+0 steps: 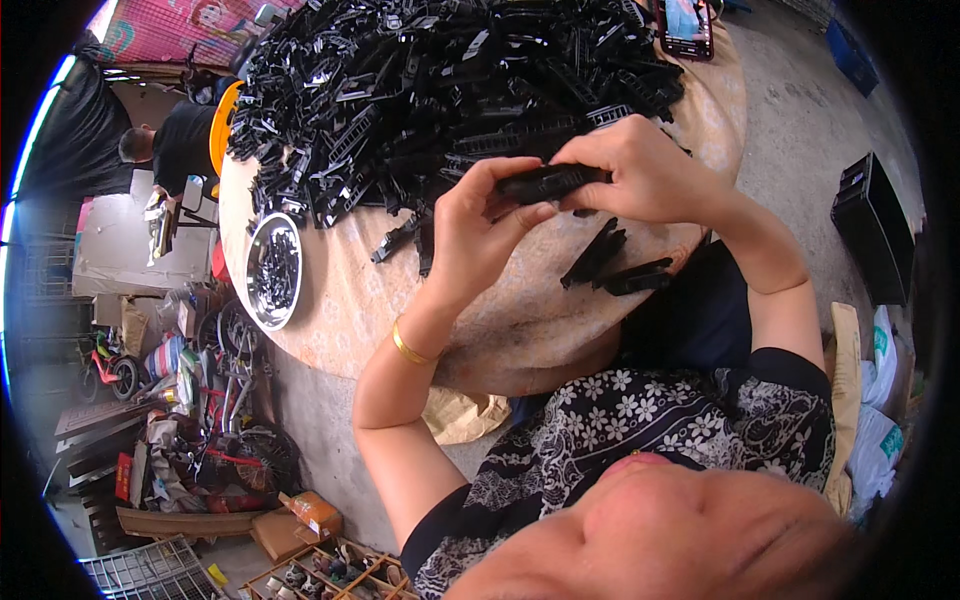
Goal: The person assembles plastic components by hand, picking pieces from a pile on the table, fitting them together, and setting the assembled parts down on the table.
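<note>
Between my two hands, above the near part of the round table, is a long black plastic part (pixel 555 184). My left hand (pixel 478 225) grips its left end, thumb below and fingers above. The fingers of my right hand (pixel 625 170) are closed on its right end. Just beyond, a big heap of similar black plastic parts (pixel 400 90) covers the far side of the table. Two loose black parts (pixel 610 265) lie on the cloth below my right hand. Another loose part (pixel 398 240) lies left of my left wrist.
A metal bowl (pixel 296 262) of small dark pieces stands at the patterned tablecloth's (pixel 350 310) left edge. A phone (pixel 685 28) lies at the far right. Someone in black (pixel 175 145) is at the far left. Bicycles (pixel 240 400) and a black crate (pixel 875 230) stand on the floor.
</note>
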{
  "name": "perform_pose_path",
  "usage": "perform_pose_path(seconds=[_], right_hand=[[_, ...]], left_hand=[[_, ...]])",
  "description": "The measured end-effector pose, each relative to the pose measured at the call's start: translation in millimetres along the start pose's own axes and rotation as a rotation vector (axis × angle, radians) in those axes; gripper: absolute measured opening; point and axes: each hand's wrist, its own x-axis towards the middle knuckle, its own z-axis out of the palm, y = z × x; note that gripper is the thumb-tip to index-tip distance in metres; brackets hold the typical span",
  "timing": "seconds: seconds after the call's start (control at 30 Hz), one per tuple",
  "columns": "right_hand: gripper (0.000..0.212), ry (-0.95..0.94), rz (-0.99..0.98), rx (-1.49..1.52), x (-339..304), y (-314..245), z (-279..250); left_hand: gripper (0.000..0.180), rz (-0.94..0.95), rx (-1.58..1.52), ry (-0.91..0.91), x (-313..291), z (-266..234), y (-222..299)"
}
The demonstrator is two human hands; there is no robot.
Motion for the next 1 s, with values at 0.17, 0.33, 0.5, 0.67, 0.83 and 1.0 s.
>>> perform_pose_path(seconds=[0.17,0.33,0.5,0.67,0.83,1.0], right_hand=[[0.028,-0.328,-0.188,-0.245,-15.8,6.1,-5.5],[0.031,-0.533,-0.133,-0.317,-14.4,-1.1,-10.6],[0.030,-0.648,-0.177,-0.082,-5.7,16.0,-30.2],[0.027,0.166,-0.151,-0.132,37.7,37.4,-37.7],[0.028,0.443,-0.477,-0.772,111.9,71.1,-14.6],[0.025,0.365,-0.423,-0.750,119.5,77.0,-20.1]], left_hand=[[0.024,-0.127,0.042,-0.324,6.1,3.8,-22.4],[0.036,0.331,0.779,-0.240,11.2,32.3,-26.7],[0.040,0.415,0.982,-0.230,10.1,39.8,-30.3],[0.033,0.472,1.032,-0.243,6.8,48.2,-22.5],[0.027,0.512,0.926,-0.242,-1.6,41.2,-24.0],[0.048,0.130,0.478,-0.013,1.1,35.0,-23.1]])
